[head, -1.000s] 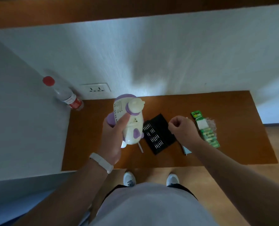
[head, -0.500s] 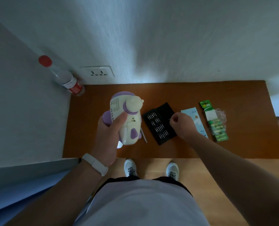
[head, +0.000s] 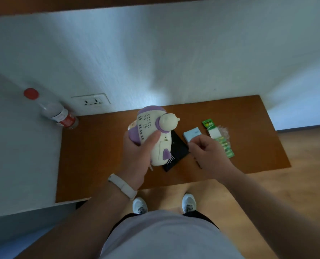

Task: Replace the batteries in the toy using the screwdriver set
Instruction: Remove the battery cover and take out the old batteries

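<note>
Head view, looking down.

- White painted wall [head: 174,53] fills the upper frame.
- Brown wooden desk top [head: 99,156] sits against it.
- Cream and purple plastic toy [head: 148,120], with a perforated speaker grille and a rounded knob: held in the air above the middle of the desk, underside turned up toward the camera.
- Left hand [head: 136,157]: grips the toy from below, thumb laid across the cream body, fingers wrapped round the purple side. White wristband [head: 121,186] on that wrist.
- Right hand [head: 209,156]: just right of the toy, over the right edge of the case. Fingers curled, thumb and forefinger brought together. Cannot tell whether anything is pinched between them.
- Clear plastic bottle with red cap and red label [head: 60,114]: far left corner of the desk, touching the wall.
- Flat black screwdriver bit case [head: 178,146]: lying on the desk, partly hidden behind the toy; a row of metal bits shows at its near end.
- Green carded battery pack [head: 219,139]: on the desk right of the right hand.
- Light blue rectangular box [head: 192,134]: between case and batteries.
- White wall socket [head: 92,101]: just above the desk edge.
</note>
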A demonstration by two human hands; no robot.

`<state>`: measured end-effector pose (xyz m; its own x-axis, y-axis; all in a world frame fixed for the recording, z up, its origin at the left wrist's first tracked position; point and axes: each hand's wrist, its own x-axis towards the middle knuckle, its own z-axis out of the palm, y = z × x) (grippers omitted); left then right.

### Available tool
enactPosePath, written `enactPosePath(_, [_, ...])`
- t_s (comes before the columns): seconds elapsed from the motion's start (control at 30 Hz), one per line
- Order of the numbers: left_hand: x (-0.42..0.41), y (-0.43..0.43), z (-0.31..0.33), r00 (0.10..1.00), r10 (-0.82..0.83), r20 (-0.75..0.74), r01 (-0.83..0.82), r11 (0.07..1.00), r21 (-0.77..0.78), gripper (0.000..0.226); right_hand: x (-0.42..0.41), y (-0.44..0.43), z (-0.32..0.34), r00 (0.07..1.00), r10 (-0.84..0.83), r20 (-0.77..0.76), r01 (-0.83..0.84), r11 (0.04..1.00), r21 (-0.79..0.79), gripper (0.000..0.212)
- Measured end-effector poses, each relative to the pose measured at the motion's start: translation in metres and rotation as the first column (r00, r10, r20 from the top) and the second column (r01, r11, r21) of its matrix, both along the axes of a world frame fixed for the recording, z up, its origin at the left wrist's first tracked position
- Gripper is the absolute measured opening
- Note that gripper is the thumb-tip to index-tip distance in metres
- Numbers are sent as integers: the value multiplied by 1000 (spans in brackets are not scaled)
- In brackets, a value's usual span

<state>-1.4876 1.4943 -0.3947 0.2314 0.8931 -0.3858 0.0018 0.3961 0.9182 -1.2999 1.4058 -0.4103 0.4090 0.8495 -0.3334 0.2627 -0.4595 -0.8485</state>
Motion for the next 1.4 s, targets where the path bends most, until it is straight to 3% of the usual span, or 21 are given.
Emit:
enactPosePath(0.1, [18, -7, 12, 998, -52, -28, 54, 997, 52, 73, -3, -11, 25, 966, -42, -256, 43, 999, -1, 10])
enactPosePath(0.27, [46, -25, 33, 989, -129, -70, 140, 972, 186, 44, 7, -28, 63, 770, -64, -635, 92, 996, 12, 49])
enactPosePath(0.37, [63, -35, 46, 986, -156, -50, 163, 961, 222, 58, 17, -38, 85, 687, 29, -726, 69, 992, 105, 54])
enactPosePath(0.47, [80, -45, 62, 984, -179, -12, 174, 941, 290, 73, 29, -46, 102, 672, 82, -736, 81, 980, 183, 51])
enactPosePath(0.8, [127, -68, 108, 981, -193, 21, 162, 873, 460, 80, 73, -60, 124, 628, 253, -736, 114, 905, 409, 56])
enactPosePath(1.23, [138, -98, 118, 970, -226, 91, 163, 880, 447, 90, 86, -72, 124, 519, 342, -783, 150, 866, 478, 63])
enactPosePath(1.4, [139, -107, 116, 977, -206, 58, 157, 876, 456, 87, 80, -76, 125, 608, 343, -716, 103, 860, 500, 65])
